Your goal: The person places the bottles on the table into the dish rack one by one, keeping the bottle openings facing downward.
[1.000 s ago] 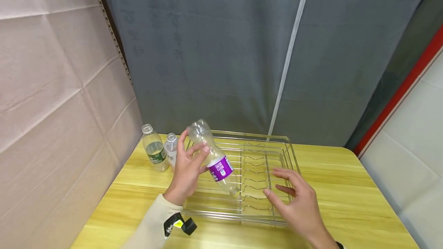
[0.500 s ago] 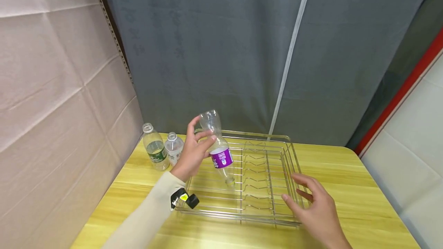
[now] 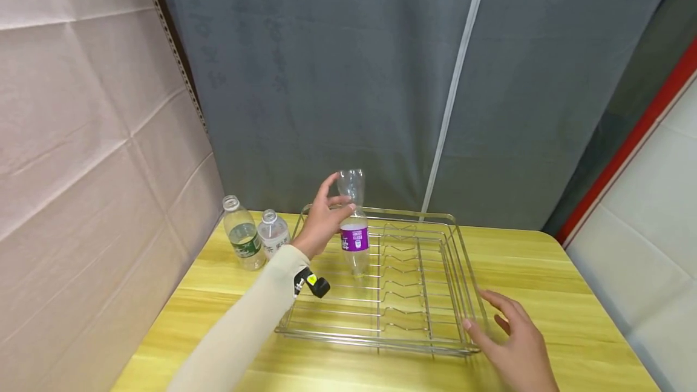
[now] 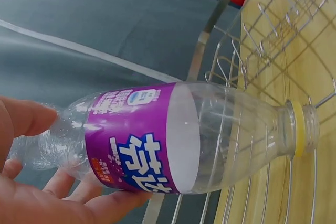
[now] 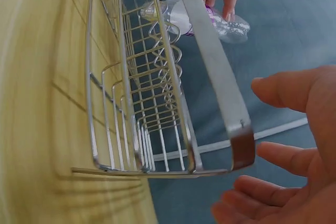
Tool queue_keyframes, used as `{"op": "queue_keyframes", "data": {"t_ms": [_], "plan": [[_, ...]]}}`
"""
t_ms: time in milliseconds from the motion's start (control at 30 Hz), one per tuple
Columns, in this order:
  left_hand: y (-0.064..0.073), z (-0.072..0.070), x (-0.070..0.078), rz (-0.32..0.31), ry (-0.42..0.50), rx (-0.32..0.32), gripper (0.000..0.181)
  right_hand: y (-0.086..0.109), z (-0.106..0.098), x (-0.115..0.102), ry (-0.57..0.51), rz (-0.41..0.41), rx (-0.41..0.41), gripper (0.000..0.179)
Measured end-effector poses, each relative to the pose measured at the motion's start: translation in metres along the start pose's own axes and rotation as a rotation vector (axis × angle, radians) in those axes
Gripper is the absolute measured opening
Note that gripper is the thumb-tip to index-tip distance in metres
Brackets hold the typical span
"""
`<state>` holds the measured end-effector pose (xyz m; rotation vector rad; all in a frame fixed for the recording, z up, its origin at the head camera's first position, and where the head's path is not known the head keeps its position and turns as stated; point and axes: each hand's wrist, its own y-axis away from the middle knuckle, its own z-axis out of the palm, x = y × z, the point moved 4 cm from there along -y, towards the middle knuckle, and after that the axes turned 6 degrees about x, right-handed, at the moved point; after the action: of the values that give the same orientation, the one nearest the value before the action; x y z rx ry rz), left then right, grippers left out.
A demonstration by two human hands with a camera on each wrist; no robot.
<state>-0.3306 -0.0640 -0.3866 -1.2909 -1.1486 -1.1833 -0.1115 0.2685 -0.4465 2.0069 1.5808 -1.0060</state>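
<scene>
- Moved since the earlier frame: the clear plastic bottle with the purple label [image 3: 354, 239] went from slanted to nearly vertical, neck down, and the bare right hand [image 3: 514, 337] slid toward the near right corner of the silver metal wire rack [image 3: 348, 339].
- So that bottle's now over the rack's left half; can't tell if its neck touches the wires.
- Bare left hand [image 3: 323, 222] is clamped round it up by the base. Right hand's got fingers apart, nothing in it, just beside the rack.
- My worry: neck-down is top-heavy, so letting go before the wires brace it could tip it over. Squeezing thin plastic might also make it slip. Bumping the rack could shift it, imo.
- Surface: yellow wood-grain worktop [image 3: 544, 295] under the rack.
- Room: grey curtain [image 3: 327, 89] behind the rack, pale pink cloth [image 3: 109, 107] off to its left, white panel [image 3: 653, 228] well to its right.
</scene>
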Motion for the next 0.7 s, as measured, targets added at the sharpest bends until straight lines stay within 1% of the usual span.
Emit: {"op": "queue_keyframes", "data": {"t_ms": [167, 233, 300, 367, 500, 567, 700], "plan": [[-0.015, 0.006, -0.006, 0.006, -0.039, -0.007, 0.089, -0.003, 0.007, 0.016, -0.106, 0.179, -0.158, 0.091], [-0.020, 0.008, -0.010, 0.010, -0.055, -0.003, 0.090, -0.005, 0.010, 0.022, -0.153, 0.226, -0.202, 0.092], [-0.026, 0.009, -0.014, 0.011, -0.068, 0.003, 0.090, -0.005, 0.012, 0.026, -0.187, 0.247, -0.228, 0.090], [-0.030, 0.012, -0.017, 0.017, -0.078, 0.006, 0.091, -0.003, 0.013, 0.029, -0.213, 0.249, -0.235, 0.087], [-0.037, 0.019, -0.023, 0.022, -0.083, 0.007, 0.091, 0.001, 0.015, 0.030, -0.220, 0.225, -0.190, 0.080], [-0.040, 0.023, -0.026, 0.022, -0.077, 0.002, 0.091, 0.003, 0.016, 0.031, -0.271, 0.229, -0.178, 0.077], [-0.046, 0.030, -0.034, 0.015, -0.067, -0.005, 0.091, 0.008, 0.021, 0.032, -0.426, 0.260, -0.177, 0.075]]}}
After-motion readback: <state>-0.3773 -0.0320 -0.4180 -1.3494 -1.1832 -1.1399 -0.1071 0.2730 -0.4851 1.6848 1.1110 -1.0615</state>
